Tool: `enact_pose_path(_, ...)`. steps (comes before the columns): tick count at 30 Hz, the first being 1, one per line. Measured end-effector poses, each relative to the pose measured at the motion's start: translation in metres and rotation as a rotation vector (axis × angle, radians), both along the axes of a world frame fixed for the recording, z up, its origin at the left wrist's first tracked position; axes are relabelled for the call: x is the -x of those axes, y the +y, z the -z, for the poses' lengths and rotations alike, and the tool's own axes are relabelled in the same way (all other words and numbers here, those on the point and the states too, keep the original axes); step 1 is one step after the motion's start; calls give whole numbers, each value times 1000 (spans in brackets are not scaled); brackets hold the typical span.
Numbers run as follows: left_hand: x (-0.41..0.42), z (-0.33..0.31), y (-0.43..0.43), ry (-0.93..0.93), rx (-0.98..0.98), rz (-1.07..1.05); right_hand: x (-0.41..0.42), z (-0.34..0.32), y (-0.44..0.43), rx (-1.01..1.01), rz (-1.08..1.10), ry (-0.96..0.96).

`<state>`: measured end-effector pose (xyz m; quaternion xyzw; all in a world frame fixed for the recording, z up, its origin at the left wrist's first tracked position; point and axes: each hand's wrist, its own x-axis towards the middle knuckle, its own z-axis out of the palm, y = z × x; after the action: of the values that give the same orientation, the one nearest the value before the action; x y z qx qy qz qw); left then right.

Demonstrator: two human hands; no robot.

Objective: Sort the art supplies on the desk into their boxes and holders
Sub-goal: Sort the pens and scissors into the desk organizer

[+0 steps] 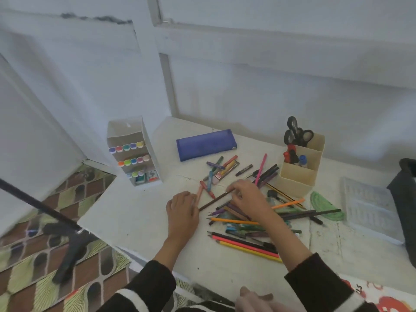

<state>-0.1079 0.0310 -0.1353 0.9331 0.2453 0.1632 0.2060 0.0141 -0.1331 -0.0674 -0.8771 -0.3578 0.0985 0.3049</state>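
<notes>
A loose heap of coloured pencils (pixel 245 221) covers the middle of the white desk (pixel 139 217). Crayons (pixel 210 176) lie behind it. My right hand (pixel 249 199) pinches the upper end of a dark brown pencil (pixel 213 200) that slants down to the left. My left hand (pixel 182 210) rests on the desk beside that pencil's lower tip, fingers by an orange crayon (pixel 199 192). A beige holder (pixel 299 167) with scissors (pixel 296 131) and markers stands at the back right. A white marker box (pixel 132 154) stands at the back left. A blue pencil case (pixel 206 144) lies behind the crayons.
A clear plastic tray (pixel 371 206) and a green protractor (pixel 324 206) lie to the right. A dark bag (pixel 405 199) sits at the right edge. A black tripod (pixel 67 239) stands on the patterned floor left of the desk. The wall is close behind.
</notes>
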Motion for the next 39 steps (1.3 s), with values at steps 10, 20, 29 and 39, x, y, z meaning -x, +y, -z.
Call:
enact_pose_path(10,1,-5,5,-19,105,-51,-57,29,72,392,-173,-421)
enact_pose_path(20,-2,0,4,155,-22,45,-51,28,61,450,-219,-563)
enact_pose_path(29,-2,-1,4,149,1,29,-42,36,39,65,-269,-531)
enact_pose_path(39,0,-2,3,151,-6,44,-7,-9,9,-931,481,371)
